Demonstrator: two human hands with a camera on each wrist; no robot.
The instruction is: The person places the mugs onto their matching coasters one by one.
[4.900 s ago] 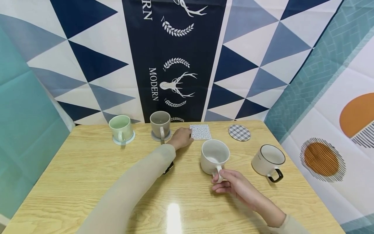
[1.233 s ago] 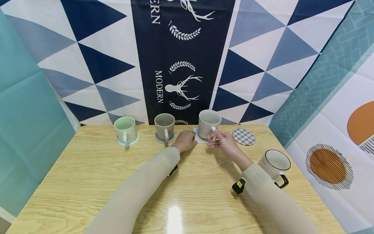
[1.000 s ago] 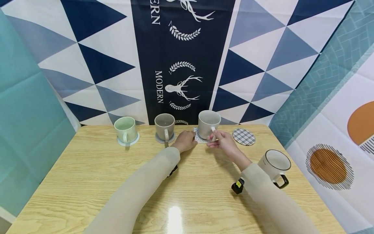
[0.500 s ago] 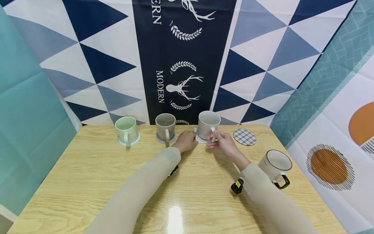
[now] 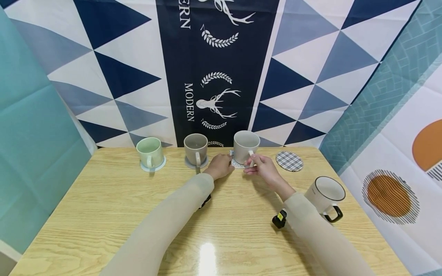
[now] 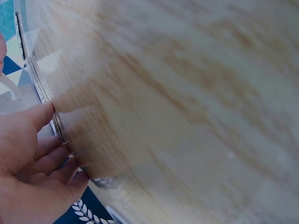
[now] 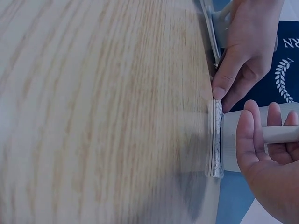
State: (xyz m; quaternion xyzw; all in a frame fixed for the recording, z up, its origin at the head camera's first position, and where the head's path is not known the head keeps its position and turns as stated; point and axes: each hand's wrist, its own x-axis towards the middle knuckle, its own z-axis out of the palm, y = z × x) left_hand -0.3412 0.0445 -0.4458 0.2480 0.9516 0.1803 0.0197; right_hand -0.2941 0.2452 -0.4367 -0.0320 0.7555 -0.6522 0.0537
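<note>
In the head view, a white mug (image 5: 246,148) sits upright over a small square coaster (image 5: 237,165) with a speckled pattern, which it mostly covers. My right hand (image 5: 266,170) pinches the mug's handle (image 7: 280,134) between thumb and fingers, from the right. At the coaster's left edge, my left hand (image 5: 219,167) holds the corner with thumb and curled fingers against the table; the left wrist view shows the thumb (image 6: 43,115) and fingertips at that edge. A taupe mug (image 5: 195,147) on a grey round coaster stands just left of my left hand.
A green mug (image 5: 150,151) stands on a pale blue round coaster at far left. To the right lie a plaid oval coaster (image 5: 289,161) and a white mug with black rim and handle (image 5: 326,193), partly behind my right sleeve. A patterned cloth backdrop (image 5: 214,57) rises behind the table.
The right hand has carried the white mug from mid-table back onto the square coaster. In the last second it shifts only slightly left. The left hand has stayed at the coaster.
</note>
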